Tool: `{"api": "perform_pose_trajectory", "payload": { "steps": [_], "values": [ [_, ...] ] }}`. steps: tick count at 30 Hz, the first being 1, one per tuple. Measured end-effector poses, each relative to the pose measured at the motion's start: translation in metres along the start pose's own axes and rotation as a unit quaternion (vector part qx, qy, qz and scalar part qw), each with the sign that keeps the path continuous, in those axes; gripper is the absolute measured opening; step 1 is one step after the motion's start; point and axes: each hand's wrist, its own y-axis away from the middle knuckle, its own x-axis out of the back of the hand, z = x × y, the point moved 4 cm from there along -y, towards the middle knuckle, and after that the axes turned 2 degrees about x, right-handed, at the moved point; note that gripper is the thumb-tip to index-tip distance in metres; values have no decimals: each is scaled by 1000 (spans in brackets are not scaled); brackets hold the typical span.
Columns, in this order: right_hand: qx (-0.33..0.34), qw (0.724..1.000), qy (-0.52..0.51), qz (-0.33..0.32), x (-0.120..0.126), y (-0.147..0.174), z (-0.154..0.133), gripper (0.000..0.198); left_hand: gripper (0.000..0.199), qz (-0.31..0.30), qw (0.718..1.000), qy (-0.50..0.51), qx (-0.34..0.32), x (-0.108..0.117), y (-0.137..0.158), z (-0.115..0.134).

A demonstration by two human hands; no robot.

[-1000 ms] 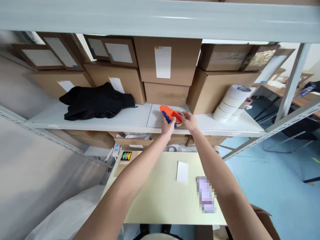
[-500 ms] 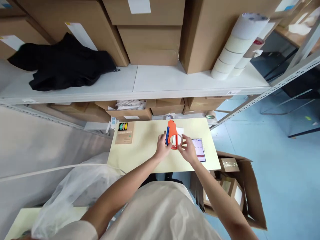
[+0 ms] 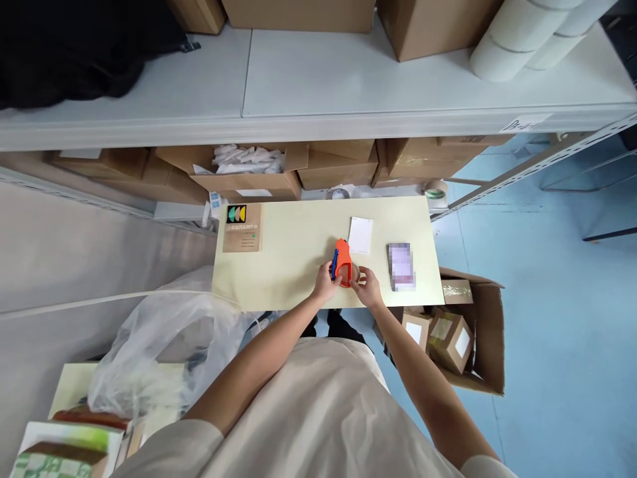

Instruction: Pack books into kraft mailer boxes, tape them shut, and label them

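Note:
An orange tape dispenser (image 3: 342, 253) with a blue part on its left side is held up over the cream table (image 3: 283, 265), near its front edge. My left hand (image 3: 326, 283) is closed around the dispenser's left side. On the other side, my right hand (image 3: 367, 288) has its fingers curled on a roll of tape (image 3: 355, 272), which sits against or partly in the dispenser; which of these I cannot tell. A white slip of paper (image 3: 360, 235) lies just beyond the dispenser. To the right of my right hand is a phone (image 3: 401, 265), its screen blurred.
A brown booklet (image 3: 242, 232) lies at the table's left end. Behind stands a shelf (image 3: 318, 86) with cartons and white rolls (image 3: 512, 46). An open carton (image 3: 490, 332) holding small boxes is on the floor at right. Clear plastic sheeting (image 3: 164, 345) hangs at left.
My view has tilted down and come closer to the table. Both hands, with the dispenser and the tape roll, are now nearer the front edge, and the white slip shows fully beyond them.

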Motion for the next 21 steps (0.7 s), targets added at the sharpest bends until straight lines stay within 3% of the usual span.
{"api": "perform_pose_trajectory", "payload": {
  "steps": [7,12,16,21],
  "values": [
    [-9,1000,1,-12,1,0,9,64,53,-23,999,27,28,3,-1,-11],
    [-29,1000,-3,-1,9,10,12,67,52,-8,997,45,68,17,7,-17],
    [16,999,27,35,24,26,8,54,38,32,995,50,81,48,24,-19],
    [147,982,106,56,27,41,-19,39,31,93,988,65,101,100,58,-24]
  ]
}}
